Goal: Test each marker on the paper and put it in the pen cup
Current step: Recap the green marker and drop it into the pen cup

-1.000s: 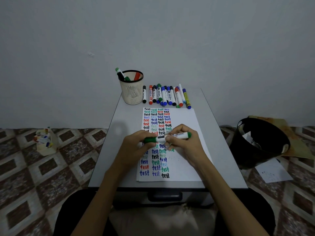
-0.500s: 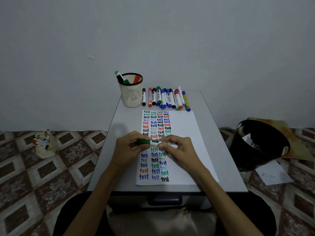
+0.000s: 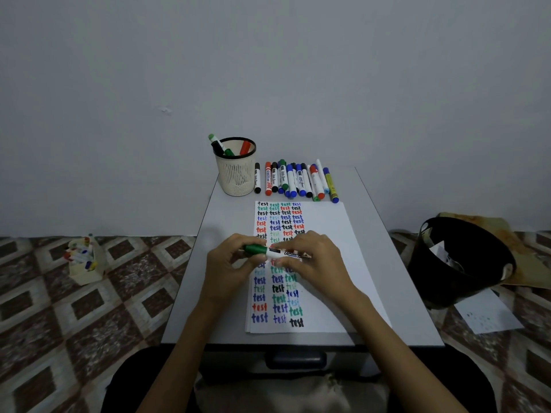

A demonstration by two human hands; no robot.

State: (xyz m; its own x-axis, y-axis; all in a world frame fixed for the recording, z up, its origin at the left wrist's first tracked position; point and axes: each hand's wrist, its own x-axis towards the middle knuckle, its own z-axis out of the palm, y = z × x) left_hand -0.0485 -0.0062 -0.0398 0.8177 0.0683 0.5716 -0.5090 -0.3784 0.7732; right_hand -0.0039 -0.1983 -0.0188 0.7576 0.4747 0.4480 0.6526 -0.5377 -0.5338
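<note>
**Green marker held level over the test sheet**

A small grey counter [image 3: 387, 263] stands against a plain wall on a patterned tile floor, with a black bin [image 3: 459, 263] to its right. At the far edge, a mesh pen cup [image 3: 235, 177] holding a few markers stands just left of a row of markers [image 3: 298, 181]. Above the paper [image 3: 334, 263], both hands hold one green marker [image 3: 268, 251]. The left hand [image 3: 229, 263] curls its fingers [image 3: 238, 257] round the green cap end, and the right hand [image 3: 319, 260] pinches the white barrel.

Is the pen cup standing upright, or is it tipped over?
Upright. The pen cup stands on its base on the desk, rim facing up, with markers sticking out.
</note>
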